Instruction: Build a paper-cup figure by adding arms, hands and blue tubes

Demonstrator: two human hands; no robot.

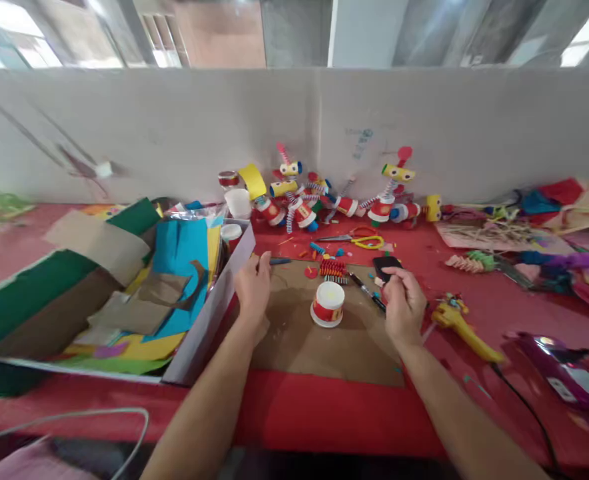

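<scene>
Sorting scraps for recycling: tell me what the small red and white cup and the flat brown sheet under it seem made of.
Small red and white cup: likely paper, matt, with a printed red band; thin plastic cannot be ruled out. Flat brown sheet: probably cardboard or kraft paper, dull tan, no shine, straight cut edges.

Setting. A counter (324, 413) covered in red ran the full width of the view. Along its far edge stood a pale grey partition wall (149, 127), joined at a vertical seam (319, 133) near the middle and marked with faint scribbles (360, 141) just right of that seam. Above the partition, bright windows (9, 27) showed at the upper left and another window (582, 47) at the upper right, with a brownish panel (219, 30) and a white column (359, 33) between them. Daylight fell evenly over the counter.
</scene>
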